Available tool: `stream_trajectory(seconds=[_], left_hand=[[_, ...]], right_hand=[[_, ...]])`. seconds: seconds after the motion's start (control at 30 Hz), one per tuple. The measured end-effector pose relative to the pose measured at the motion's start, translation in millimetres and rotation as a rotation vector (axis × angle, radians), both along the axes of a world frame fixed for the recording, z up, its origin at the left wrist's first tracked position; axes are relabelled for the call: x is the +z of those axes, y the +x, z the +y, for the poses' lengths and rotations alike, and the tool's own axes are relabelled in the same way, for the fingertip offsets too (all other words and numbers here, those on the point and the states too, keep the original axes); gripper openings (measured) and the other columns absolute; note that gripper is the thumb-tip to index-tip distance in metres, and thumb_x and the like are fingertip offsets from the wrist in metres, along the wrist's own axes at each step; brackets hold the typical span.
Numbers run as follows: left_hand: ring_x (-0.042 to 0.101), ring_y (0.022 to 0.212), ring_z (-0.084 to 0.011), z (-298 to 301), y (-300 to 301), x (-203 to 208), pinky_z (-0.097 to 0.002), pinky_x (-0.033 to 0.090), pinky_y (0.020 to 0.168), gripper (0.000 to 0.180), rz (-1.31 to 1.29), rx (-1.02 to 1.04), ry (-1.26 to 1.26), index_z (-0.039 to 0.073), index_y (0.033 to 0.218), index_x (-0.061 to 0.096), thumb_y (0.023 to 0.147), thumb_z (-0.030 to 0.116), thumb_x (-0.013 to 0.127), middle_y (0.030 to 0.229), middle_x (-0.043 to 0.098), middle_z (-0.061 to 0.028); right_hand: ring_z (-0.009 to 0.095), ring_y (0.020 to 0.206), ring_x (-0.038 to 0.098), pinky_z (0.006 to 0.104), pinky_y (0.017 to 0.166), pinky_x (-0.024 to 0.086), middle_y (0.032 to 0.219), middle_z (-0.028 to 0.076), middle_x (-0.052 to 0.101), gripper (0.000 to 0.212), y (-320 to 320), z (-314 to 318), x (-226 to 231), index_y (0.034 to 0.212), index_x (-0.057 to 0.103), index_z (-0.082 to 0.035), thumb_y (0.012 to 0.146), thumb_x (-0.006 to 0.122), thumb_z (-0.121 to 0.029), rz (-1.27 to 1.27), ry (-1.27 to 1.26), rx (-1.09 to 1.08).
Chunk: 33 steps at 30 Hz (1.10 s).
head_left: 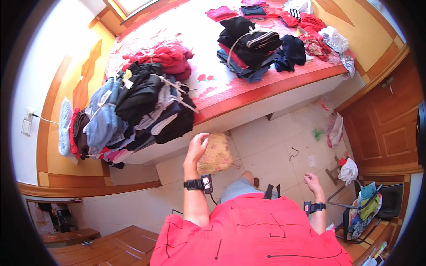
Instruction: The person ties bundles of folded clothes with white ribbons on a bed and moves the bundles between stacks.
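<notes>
My left hand (pixel 198 146) hangs in the air with its fingers loosely bent and apart, holding nothing. Just beside it, in this view, is a square stool (pixel 217 154) with a yellow floral cover, standing on the floor. My right hand (pixel 313 181) is lower right over the tiles, empty, its fingers loosely parted. Ahead on the raised bed platform (pixel 248 98) lie a tied bundle of blue jeans (pixel 102 116), black clothes (pixel 140 93) tied with pale cord and a pile of red clothes (pixel 171 56). Another corded bundle of dark clothes (pixel 248 44) stands further right.
Folded clothes (pixel 222 13) and plastic bags (pixel 333 39) lie at the far right of the bed. A brown door (pixel 381 124) is on the right, near a chair heaped with cloths (pixel 366 206). Bags (pixel 335 129) and a dark strip (pixel 293 153) lie on the floor.
</notes>
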<state>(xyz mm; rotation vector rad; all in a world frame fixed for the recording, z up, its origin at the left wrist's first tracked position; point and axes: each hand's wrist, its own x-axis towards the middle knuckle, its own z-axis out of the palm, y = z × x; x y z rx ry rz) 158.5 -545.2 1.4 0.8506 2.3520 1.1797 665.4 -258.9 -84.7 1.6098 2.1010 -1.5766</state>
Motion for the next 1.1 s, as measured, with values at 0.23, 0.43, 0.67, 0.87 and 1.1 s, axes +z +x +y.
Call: stream_trajectory(seconds=[0.23, 0.43, 0.67, 0.87, 1.1], left_hand=[[0.063, 0.092, -0.0176, 78, -38, -9, -0.0307, 0.051, 0.080, 0.027, -0.038, 0.004, 0.037, 0.002, 0.114, 0.059, 0.089, 0.011, 0.057, 0.103, 0.065, -0.0106], [0.058, 0.102, -0.0194, 141, -94, -62, -0.0325, 0.048, 0.088, 0.040, -0.285, 0.103, 0.129, 0.006, 0.129, 0.047, 0.092, 0.016, 0.057, 0.114, 0.060, -0.0129], [0.057, 0.105, -0.0236, 251, -163, -96, -0.0355, 0.048, 0.087, 0.058, -0.869, 0.195, 0.325, 0.009, 0.141, 0.029, 0.096, 0.041, 0.047, 0.125, 0.051, -0.0157], [0.056, 0.111, -0.0255, 320, -205, -133, -0.0371, 0.047, 0.091, 0.060, -1.103, 0.342, 0.350, 0.007, 0.141, 0.033, 0.097, 0.049, 0.037, 0.129, 0.051, -0.0159], [0.049, 0.121, -0.0238, 371, -203, -123, -0.0367, 0.040, 0.102, 0.061, -1.275, 0.373, 0.574, 0.005, 0.137, 0.039, 0.098, 0.050, 0.027, 0.132, 0.051, -0.0096]], right_hand=[[0.020, 0.094, 0.063, 0.0288, 0.083, 0.049, 0.112, 0.015, 0.062, 0.041, -54, 51, 40, 0.125, 0.050, 0.004, 0.093, 0.054, -0.020, 0.149, -0.097, -0.136], [0.016, 0.095, 0.061, 0.0276, 0.080, 0.048, 0.115, 0.013, 0.061, 0.040, -174, 153, 81, 0.128, 0.049, 0.000, 0.095, 0.053, -0.022, 0.369, -0.030, -0.070], [0.019, 0.101, 0.058, 0.0318, 0.084, 0.046, 0.120, 0.011, 0.056, 0.050, -351, 274, 100, 0.135, 0.042, -0.007, 0.094, 0.052, -0.034, 0.476, 0.001, -0.123], [0.033, 0.131, 0.034, 0.0449, 0.102, 0.033, 0.147, 0.019, 0.027, 0.075, -491, 354, 103, 0.145, 0.027, -0.012, 0.089, 0.046, -0.059, 0.642, -0.329, -0.288], [0.022, 0.121, 0.049, 0.0375, 0.104, 0.039, 0.135, 0.004, 0.050, 0.050, -529, 407, 30, 0.131, 0.047, -0.012, 0.093, 0.046, -0.045, 0.655, -0.807, -0.469]])
